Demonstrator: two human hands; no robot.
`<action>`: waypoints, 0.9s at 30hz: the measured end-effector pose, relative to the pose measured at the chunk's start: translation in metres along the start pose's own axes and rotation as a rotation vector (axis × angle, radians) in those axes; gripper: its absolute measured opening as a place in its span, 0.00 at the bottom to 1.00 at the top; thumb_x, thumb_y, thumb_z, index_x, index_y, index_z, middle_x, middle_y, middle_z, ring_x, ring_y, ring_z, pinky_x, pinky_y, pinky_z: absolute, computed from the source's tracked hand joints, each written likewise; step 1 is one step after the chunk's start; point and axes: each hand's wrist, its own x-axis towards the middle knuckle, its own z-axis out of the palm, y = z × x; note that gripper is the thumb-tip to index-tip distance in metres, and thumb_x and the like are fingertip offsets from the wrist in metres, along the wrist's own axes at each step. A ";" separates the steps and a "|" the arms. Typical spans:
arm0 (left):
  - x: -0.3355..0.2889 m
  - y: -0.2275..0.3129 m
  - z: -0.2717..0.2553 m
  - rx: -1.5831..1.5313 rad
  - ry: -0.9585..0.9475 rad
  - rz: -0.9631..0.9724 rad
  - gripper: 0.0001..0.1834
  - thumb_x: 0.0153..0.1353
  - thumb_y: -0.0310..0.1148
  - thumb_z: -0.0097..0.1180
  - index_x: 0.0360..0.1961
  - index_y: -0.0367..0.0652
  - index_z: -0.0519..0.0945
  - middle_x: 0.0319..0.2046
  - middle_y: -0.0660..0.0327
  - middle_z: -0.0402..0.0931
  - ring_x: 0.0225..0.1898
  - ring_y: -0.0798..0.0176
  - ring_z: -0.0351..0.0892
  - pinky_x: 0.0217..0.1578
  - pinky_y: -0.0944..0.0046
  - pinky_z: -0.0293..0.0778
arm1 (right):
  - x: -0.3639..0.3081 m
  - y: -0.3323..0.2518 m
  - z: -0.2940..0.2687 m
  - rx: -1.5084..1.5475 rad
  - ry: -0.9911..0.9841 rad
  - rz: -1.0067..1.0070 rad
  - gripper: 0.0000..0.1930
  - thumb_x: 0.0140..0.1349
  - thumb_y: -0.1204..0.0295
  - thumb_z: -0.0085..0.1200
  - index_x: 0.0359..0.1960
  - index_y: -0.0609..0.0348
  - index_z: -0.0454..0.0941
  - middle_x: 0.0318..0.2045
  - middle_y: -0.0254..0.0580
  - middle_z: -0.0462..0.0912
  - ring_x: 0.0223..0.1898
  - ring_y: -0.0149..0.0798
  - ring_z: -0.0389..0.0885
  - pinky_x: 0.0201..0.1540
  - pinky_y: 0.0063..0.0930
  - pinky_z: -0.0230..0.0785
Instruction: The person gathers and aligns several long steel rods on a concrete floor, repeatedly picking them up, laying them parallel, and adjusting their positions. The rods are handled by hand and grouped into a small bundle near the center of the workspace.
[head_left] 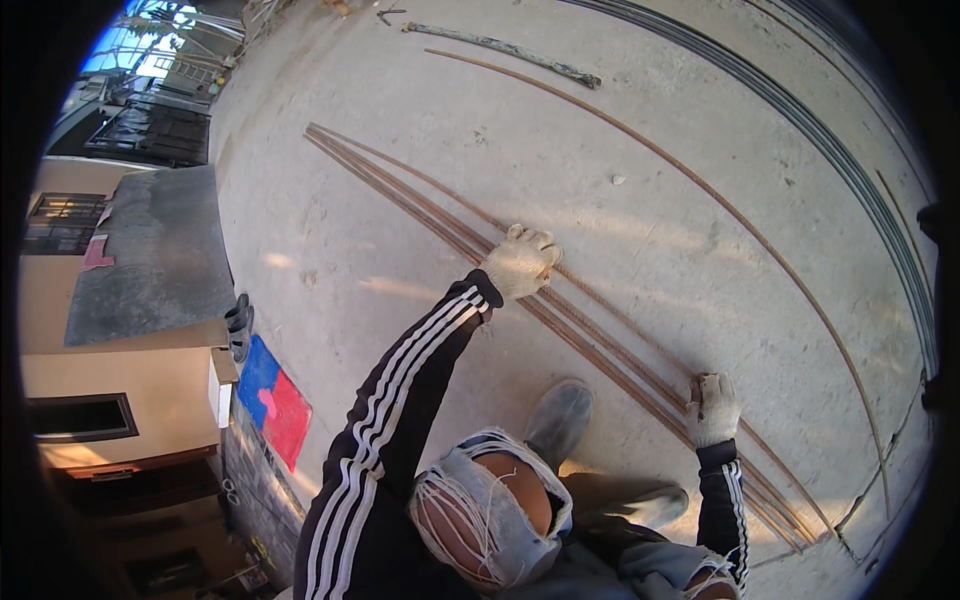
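Rods [625,357] slant from upper left to lower right; left hand [522,262] and right hand [713,408] (lower down) curl around the outermost rod [625,320].

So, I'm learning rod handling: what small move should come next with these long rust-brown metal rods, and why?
Probably draw the outer rust-brown metal rod toward the neighbouring rust-brown rods: the pale-gloved left hand and right hand appear closed on it, and between them a gap separates it from the others.

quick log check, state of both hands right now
Left hand: closed on at least one rusty rod.
Right hand: closed on at least one too.
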 end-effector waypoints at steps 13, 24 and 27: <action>0.025 0.106 0.031 -2.033 0.423 -1.032 0.09 0.74 0.38 0.56 0.48 0.46 0.74 0.36 0.61 0.79 0.36 0.61 0.84 0.38 0.61 0.85 | 0.019 -0.015 -0.007 -0.076 0.325 -0.026 0.07 0.62 0.73 0.63 0.38 0.55 0.78 0.35 0.44 0.79 0.37 0.53 0.79 0.39 0.47 0.72; 0.015 0.080 0.042 -2.030 0.418 -0.970 0.07 0.75 0.35 0.55 0.45 0.43 0.76 0.39 0.56 0.83 0.35 0.60 0.84 0.38 0.60 0.86 | 0.014 -0.032 -0.018 0.009 0.230 0.010 0.06 0.63 0.74 0.61 0.41 0.56 0.80 0.39 0.46 0.79 0.40 0.52 0.80 0.40 0.45 0.74; 0.024 0.068 0.042 -1.976 0.474 -0.868 0.09 0.73 0.36 0.58 0.44 0.43 0.78 0.38 0.58 0.83 0.33 0.63 0.83 0.34 0.63 0.85 | 0.026 -0.036 -0.027 0.029 0.131 0.032 0.05 0.65 0.73 0.60 0.41 0.56 0.81 0.39 0.47 0.79 0.41 0.52 0.80 0.41 0.45 0.75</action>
